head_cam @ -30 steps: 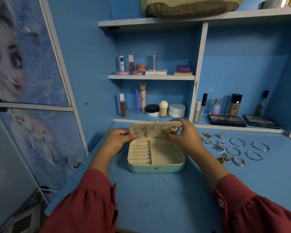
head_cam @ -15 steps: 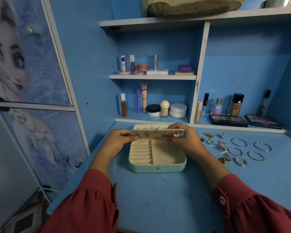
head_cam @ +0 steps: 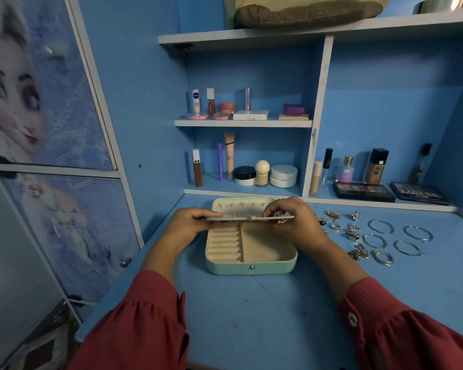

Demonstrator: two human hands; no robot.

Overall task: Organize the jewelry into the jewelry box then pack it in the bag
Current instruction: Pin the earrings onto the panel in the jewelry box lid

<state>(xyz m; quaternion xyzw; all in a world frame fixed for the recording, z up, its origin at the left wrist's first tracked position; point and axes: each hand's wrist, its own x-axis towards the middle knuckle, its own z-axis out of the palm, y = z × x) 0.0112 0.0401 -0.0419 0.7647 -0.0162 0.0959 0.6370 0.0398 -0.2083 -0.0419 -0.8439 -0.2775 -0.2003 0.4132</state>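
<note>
At far left a cabinet door [head_cam: 46,102] carries a printed cartoon figure. On the blue desk [head_cam: 251,316] the left hand [head_cam: 190,227] reaches in from a red sleeve [head_cam: 134,329] and pinches the left end of a thin cream earring panel [head_cam: 249,218], thumb on top and fingers curled underneath. The panel is held nearly flat, edge-on to the camera, just above the open jewelry box [head_cam: 251,252]; small studs and posts show along it. The box sits mid-desk, mint outside and cream inside, with ring rolls in its left compartment and a plain tray in its right; its lid [head_cam: 241,205] lies open behind the panel. The right hand [head_cam: 292,222] grips the panel's right end, fingers curled over the top edge and bunched together; its thumb is hidden. Behind the box, shelves [head_cam: 243,123] hold tubes, jars and compacts, and a tan bag [head_cam: 305,9] rests on the top shelf. Right of the box, loose on the desk, lie the remaining pieces: a cluster of rings and charms [head_cam: 350,231], near the right hand, then six silver bangles [head_cam: 396,240] in rough rows, well apart from the box. Two dark palettes [head_cam: 364,192] lie on the low shelf beyond them.
</note>
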